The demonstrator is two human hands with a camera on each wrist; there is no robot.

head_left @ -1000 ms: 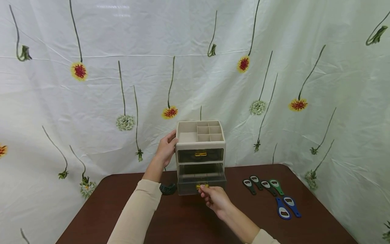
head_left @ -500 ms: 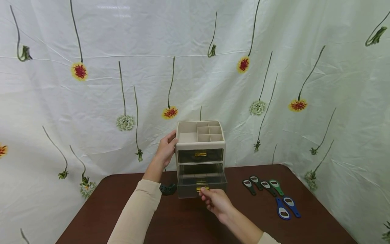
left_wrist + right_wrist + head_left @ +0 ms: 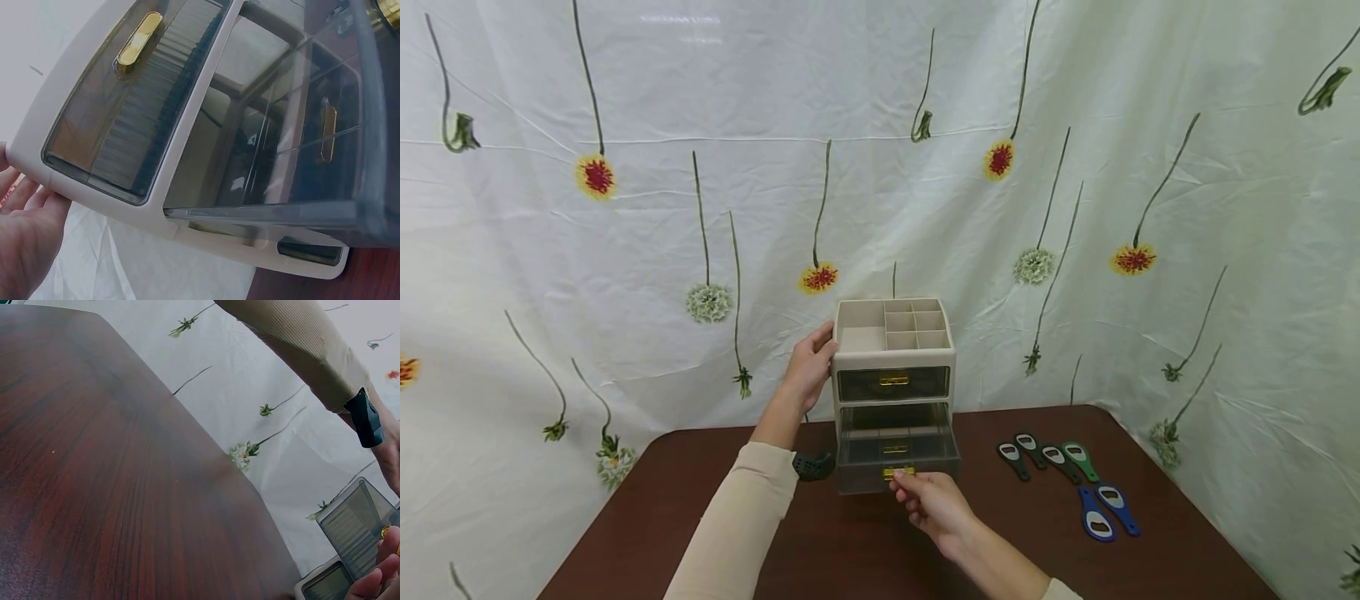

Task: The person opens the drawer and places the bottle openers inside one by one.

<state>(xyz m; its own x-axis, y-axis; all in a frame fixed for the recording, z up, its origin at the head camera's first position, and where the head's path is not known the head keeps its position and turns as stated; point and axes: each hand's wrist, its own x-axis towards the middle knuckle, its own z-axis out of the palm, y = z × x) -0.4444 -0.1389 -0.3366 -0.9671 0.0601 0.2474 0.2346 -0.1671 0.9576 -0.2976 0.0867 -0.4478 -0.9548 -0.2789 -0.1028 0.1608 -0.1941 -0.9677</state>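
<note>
A cream desktop drawer organizer (image 3: pixel 895 358) stands at the table's back edge, divided compartments on top. Its smoky clear middle drawer (image 3: pixel 861 478) is pulled well out. My right hand (image 3: pixel 943 510) pinches that drawer's gold handle (image 3: pixel 890 473) between thumb and fingers. Against the organizer's left side rests my left hand (image 3: pixel 809 363), its fingers touching the upper side wall. In the left wrist view the upper drawer (image 3: pixel 119 106) is closed, and a lower gold handle (image 3: pixel 329 132) shows through the pulled-out drawer. The pulled-out drawer (image 3: pixel 350 519) also appears in the right wrist view, partly behind the right fingers.
Several bottle openers lie on the right of the dark wood table (image 3: pixel 805 542): black, a green one (image 3: pixel 1081 460) and blue ones (image 3: pixel 1097 523). A white flower-print cloth (image 3: pixel 760 250) hangs close behind the table and organizer.
My right hand has drawn the middle drawer further out toward me, so the handle sits lower in the head view. The left hand has stayed on the organizer's side.
</note>
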